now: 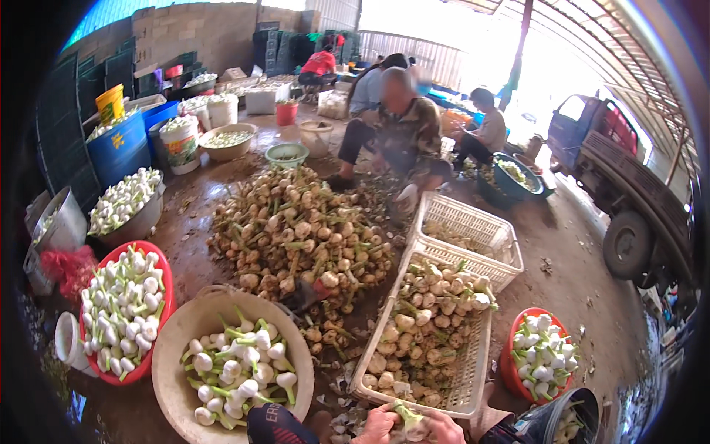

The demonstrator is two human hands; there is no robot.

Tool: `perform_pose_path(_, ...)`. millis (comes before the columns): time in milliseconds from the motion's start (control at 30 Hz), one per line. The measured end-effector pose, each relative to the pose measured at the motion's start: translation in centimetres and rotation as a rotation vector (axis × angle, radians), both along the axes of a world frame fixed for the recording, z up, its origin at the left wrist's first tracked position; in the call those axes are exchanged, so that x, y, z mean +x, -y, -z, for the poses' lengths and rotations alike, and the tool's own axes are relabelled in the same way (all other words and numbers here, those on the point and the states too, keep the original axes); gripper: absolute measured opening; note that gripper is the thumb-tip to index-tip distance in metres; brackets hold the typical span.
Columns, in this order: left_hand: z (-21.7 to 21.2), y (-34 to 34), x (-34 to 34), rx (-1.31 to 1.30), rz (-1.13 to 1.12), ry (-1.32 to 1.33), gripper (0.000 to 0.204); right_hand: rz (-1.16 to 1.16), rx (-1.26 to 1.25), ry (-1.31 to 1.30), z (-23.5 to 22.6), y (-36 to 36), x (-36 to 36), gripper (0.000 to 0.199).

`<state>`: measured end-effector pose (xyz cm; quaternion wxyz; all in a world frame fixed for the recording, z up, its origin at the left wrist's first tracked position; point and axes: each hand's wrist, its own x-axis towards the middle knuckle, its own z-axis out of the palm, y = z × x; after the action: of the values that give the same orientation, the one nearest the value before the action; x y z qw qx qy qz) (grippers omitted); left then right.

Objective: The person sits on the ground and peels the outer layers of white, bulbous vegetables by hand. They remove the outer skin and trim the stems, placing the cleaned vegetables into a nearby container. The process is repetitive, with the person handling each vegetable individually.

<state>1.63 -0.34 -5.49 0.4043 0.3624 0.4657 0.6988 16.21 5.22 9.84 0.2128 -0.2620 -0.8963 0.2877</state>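
Pale, round, green-stemmed garlic bulb point(416, 429), two-handed

I'm seeing left hand point(378, 425) and right hand point(444, 427) holding it, fingers bent nearly closed, just nearside of the white slatted plastic crate point(482, 362). I'm judging this as skin-stripping; peeling on is probably needing one steadying grip.

Wall point(185, 43): Grey-brown blocks rise beyond the floor's far left corner.
Metal sheeting point(425, 63): Ribbed panels line the floor's far edge.
Floor point(569, 244): Brown, scuffed and scrap-strewn, with a damp sheen at left.
Roof point(621, 55): A ribbed canopy on beams spans the right.
Post point(520, 55): Dark and slim, it reaches the canopy.
Light: White daylight floods the far side.
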Motion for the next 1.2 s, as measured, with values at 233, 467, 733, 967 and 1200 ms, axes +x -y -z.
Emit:
perform_pose_path(233,-9.1,-0.5,-1.1,-0.194,0.145,0.681,0.016,0.385,-1.695,-0.619,3.7,-2.4,1.8,0.043)
perform_pose_path(467,-5.8,-0.1,-0.9,-0.117,0.099,-0.457,0.016,0.173,-1.210,-0.356,1.2,-2.7,0.7,0.052)
perform_pose_path(733,-10.1,-0.4,-1.8,-0.267,0.373,0.020,0.032,0.397,-0.900,-0.327,0.4,-2.6,4.3,0.048)
perform_pose_path(967,-9.8,-0.4,-0.6,-0.299,0.677,-0.356,0.048,0.501,-0.559,-0.415,0.6,-1.4,3.0,0.046)
perform_pose_path(1200,-11.9,0.1,-1.5,-0.385,0.411,0.629,0.032,0.187,-0.673,-0.119,-4.4,0.0,-0.5,0.052)
